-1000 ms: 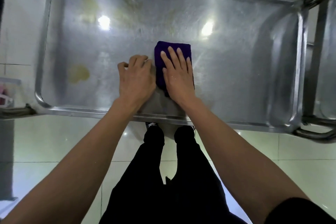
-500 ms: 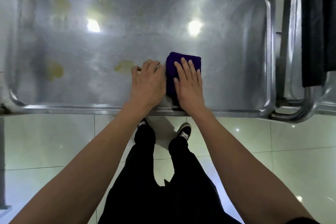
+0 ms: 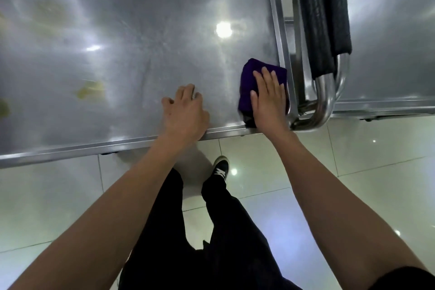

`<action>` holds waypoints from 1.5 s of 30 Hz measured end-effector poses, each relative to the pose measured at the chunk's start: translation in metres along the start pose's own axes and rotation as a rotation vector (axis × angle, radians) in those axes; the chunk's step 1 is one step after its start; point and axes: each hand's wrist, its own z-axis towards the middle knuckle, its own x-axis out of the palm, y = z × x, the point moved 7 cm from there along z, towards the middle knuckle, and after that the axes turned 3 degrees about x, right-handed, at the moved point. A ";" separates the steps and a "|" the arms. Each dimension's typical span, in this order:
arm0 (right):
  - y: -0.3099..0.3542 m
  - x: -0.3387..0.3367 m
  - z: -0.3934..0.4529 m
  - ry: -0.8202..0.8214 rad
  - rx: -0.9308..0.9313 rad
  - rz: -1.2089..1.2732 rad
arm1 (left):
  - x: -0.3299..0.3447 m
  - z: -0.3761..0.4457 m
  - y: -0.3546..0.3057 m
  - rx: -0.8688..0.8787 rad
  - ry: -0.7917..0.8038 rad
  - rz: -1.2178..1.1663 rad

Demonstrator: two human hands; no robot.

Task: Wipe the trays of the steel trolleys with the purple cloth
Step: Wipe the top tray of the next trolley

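Both bare forearms reach forward and down. The left hand lies palm down, its fingers bent at the knuckles. The right hand lies flat, palm down, fingers straight and together, thumb out to the left.

Single head-worn wide-angle view, looking steeply down and forward from above the person's forearms. Close range: the steel tray fills the upper frame, tiled floor and the person's legs the lower. Edges bend from lens distortion; no second view.
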 end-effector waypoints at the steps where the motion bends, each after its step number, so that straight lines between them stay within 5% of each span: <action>1: -0.006 -0.002 0.000 -0.003 0.003 -0.001 | 0.002 -0.001 -0.003 -0.011 0.015 0.010; 14: -0.015 0.008 -0.065 0.066 -0.137 -0.101 | 0.006 -0.001 -0.005 -0.011 0.033 -0.005; 22: 0.048 0.030 -0.079 0.081 -0.186 -0.170 | -0.002 -0.007 0.013 0.062 0.004 -0.019; 29: 0.118 0.056 -0.082 0.098 -0.256 -0.196 | -0.009 -0.051 0.086 -0.035 -0.154 -0.081; 45: 0.294 0.117 -0.078 0.109 -0.189 -0.123 | -0.019 -0.128 0.267 -0.178 -0.173 -0.175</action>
